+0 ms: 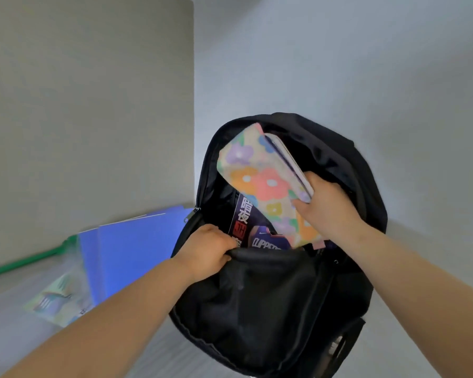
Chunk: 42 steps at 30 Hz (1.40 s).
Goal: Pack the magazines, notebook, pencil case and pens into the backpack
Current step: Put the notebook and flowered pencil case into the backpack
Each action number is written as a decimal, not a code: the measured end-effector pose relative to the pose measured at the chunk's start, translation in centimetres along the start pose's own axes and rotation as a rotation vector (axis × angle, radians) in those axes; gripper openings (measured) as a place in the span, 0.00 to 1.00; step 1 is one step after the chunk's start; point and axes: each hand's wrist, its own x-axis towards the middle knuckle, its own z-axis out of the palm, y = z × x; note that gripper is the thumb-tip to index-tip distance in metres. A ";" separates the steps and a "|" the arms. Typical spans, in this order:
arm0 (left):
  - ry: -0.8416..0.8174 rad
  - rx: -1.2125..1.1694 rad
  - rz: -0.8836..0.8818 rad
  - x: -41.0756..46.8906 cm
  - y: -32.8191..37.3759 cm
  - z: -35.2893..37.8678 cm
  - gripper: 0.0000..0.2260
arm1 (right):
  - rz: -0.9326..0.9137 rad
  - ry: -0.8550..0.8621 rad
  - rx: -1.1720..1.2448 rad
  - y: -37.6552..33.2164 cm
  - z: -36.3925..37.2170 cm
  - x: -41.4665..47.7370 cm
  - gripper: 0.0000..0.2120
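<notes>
A black backpack (271,309) stands open in the middle of the view. My left hand (205,249) grips the front edge of its main opening and holds it apart. My right hand (325,205) grasps a flowered pencil case (260,181) together with a thin white-edged notebook (287,159), both tilted and partly inside the opening. A purple magazine (254,227) with a basketball jersey on its cover sits upright inside the bag, under the pencil case. No pens are visible.
A blue folder or board (131,249) leans at the left of the bag, with a green stick-like thing (25,260) behind it. A blurred colourful booklet (55,298) lies on the pale surface at lower left. Walls meet in a corner behind the bag.
</notes>
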 end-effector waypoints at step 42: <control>0.593 -0.419 -0.434 -14.6 0.6 -3.0 0.05 | -0.267 -0.221 0.549 -6.5 2.1 -6.7 0.14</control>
